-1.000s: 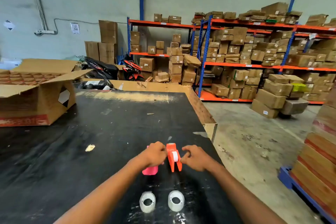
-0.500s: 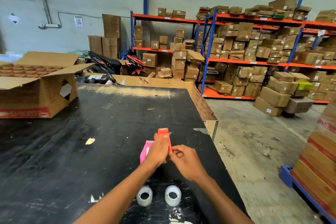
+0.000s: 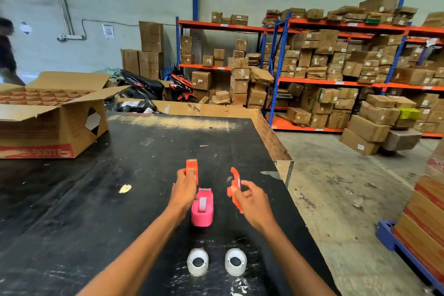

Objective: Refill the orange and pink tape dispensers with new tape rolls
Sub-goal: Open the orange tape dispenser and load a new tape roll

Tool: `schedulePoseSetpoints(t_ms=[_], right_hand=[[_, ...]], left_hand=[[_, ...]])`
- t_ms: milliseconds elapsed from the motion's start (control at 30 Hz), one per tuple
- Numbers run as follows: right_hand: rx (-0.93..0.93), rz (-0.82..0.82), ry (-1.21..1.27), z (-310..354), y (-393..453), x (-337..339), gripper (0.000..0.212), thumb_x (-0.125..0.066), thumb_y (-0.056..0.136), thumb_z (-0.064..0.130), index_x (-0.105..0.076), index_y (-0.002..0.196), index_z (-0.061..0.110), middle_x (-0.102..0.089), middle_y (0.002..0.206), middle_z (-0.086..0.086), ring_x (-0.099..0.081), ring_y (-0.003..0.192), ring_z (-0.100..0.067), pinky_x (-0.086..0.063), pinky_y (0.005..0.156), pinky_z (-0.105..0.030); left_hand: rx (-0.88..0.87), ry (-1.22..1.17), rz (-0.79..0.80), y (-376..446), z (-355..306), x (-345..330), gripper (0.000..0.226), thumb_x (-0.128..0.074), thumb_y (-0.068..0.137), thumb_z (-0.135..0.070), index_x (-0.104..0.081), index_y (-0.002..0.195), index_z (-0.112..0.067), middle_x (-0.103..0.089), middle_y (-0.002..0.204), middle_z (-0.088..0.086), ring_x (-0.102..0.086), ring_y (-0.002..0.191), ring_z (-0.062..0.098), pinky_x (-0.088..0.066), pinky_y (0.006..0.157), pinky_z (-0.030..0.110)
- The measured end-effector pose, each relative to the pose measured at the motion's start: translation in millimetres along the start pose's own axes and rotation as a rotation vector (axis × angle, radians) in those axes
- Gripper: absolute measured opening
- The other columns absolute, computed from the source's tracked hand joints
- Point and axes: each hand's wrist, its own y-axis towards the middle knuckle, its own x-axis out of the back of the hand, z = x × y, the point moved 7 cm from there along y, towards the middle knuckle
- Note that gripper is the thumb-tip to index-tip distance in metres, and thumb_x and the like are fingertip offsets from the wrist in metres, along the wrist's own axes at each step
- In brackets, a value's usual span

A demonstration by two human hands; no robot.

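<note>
1. Holding the orange tape dispenser split in two, your left hand (image 3: 183,187) grips one half (image 3: 192,170) just beyond the pink tape dispenser (image 3: 202,208), and your right hand (image 3: 251,200) pinches the other half (image 3: 235,188) to its right.
2. Judging by this, the orange one is only opened; no new roll is fitted.
3. The pink dispenser stands closed on the black surface (image 3: 84,199), an old roll inside.
4. Both new tape rolls (image 3: 197,261) (image 3: 235,261) lie untouched, nearer you than the pink dispenser.
5. Right of it the surface edge is near; leftward there is open room up to the cardboard box (image 3: 48,125).
</note>
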Motion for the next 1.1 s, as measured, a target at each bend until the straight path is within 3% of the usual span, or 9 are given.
schedulePoseSetpoints(t_ms=[167,300,400,500,567,733,833,933,1100], right_hand=[[-0.039,0.074,-0.769,-23.2,0.1,-17.0,0.041,-0.043,0.093,0.042,-0.062,0.111,0.010,-0.064,0.114,-0.015,-0.062,0.106,-0.036,-0.049,0.085,-0.039],[-0.012,0.013,-0.937,-12.3,-6.5,-16.8,0.049,-0.036,0.097,0.047,-0.061,0.114,0.009,-0.059,0.118,-0.013,-0.059,0.109,-0.032,-0.047,0.086,-0.039],[0.077,-0.038,-0.515,7.5,-13.5,-2.1,0.047,-0.044,0.094,0.050,-0.068,0.089,0.010,-0.067,0.092,-0.009,-0.063,0.086,-0.025,-0.047,0.072,-0.033],[0.093,0.222,-0.037,32.4,-35.1,-7.0,0.025,-0.058,0.091,0.037,-0.071,0.085,0.018,-0.066,0.068,0.003,-0.059,0.060,-0.013,-0.046,0.055,-0.018],[0.125,0.313,-0.046,34.8,-47.4,-7.1,0.008,-0.064,0.088,0.031,-0.071,0.090,0.028,-0.069,0.072,0.002,-0.063,0.061,-0.011,-0.051,0.055,-0.018],[0.045,0.229,0.077,20.5,-59.0,28.7,0.025,-0.067,0.087,0.018,-0.066,0.098,-0.005,-0.071,0.086,-0.023,-0.068,0.070,-0.019,-0.057,0.065,-0.023],[-0.035,0.296,-0.425,-1.9,-66.5,52.1,0.027,-0.073,0.078,0.035,-0.066,0.083,0.009,-0.065,0.070,0.001,-0.058,0.062,-0.009,-0.047,0.060,-0.022],[-0.139,0.485,-0.952,-34.9,-84.0,59.2,0.041,-0.072,0.072,0.048,-0.061,0.078,0.008,-0.067,0.081,-0.009,-0.057,0.069,-0.024,-0.041,0.060,-0.031],[0.063,0.438,-1.030,-9.7,-89.7,42.9,0.053,-0.065,0.078,0.053,-0.060,0.110,0.012,-0.054,0.113,-0.010,-0.051,0.107,-0.026,-0.046,0.083,-0.039]], left_hand=[[0.131,-0.315,0.094,-2.9,9.5,5.7,0.030,-0.032,0.095,-0.031,-0.047,0.075,-0.014,-0.043,0.064,0.006,-0.042,0.047,0.020,-0.029,0.047,0.028],[0.181,-0.424,0.146,-23.6,16.3,-0.7,0.025,-0.040,0.092,-0.031,-0.048,0.072,-0.018,-0.044,0.058,0.003,-0.040,0.044,0.017,-0.027,0.047,0.025],[0.177,-0.412,0.241,-37.9,18.4,-12.8,0.026,-0.042,0.094,-0.034,-0.053,0.077,-0.017,-0.053,0.063,0.005,-0.047,0.049,0.018,-0.035,0.050,0.027],[0.180,-0.385,0.394,-51.1,17.8,-36.6,0.032,-0.040,0.097,-0.034,-0.064,0.086,-0.017,-0.064,0.076,0.008,-0.061,0.060,0.017,-0.050,0.068,0.032],[0.157,-0.369,0.452,-58.8,15.0,-50.4,0.036,-0.039,0.099,-0.031,-0.069,0.094,-0.012,-0.070,0.081,0.011,-0.064,0.069,0.019,-0.052,0.079,0.039],[0.171,-0.330,0.464,-70.2,16.4,-63.5,0.037,-0.045,0.098,-0.035,-0.059,0.116,-0.005,-0.071,0.097,0.017,-0.065,0.084,0.021,-0.054,0.087,0.045],[0.118,-0.310,0.426,-67.9,13.5,-57.6,0.023,-0.048,0.098,-0.030,-0.060,0.100,-0.011,-0.072,0.089,0.010,-0.067,0.072,0.015,-0.052,0.067,0.027],[0.093,-0.300,0.422,-68.1,14.5,-51.9,0.017,-0.052,0.096,-0.028,-0.060,0.087,-0.016,-0.072,0.077,0.004,-0.067,0.066,0.013,-0.053,0.067,0.028],[0.076,-0.336,0.453,-74.4,16.7,-47.3,0.020,-0.057,0.093,-0.027,-0.064,0.104,-0.012,-0.072,0.090,0.008,-0.067,0.072,0.016,-0.057,0.075,0.033]])
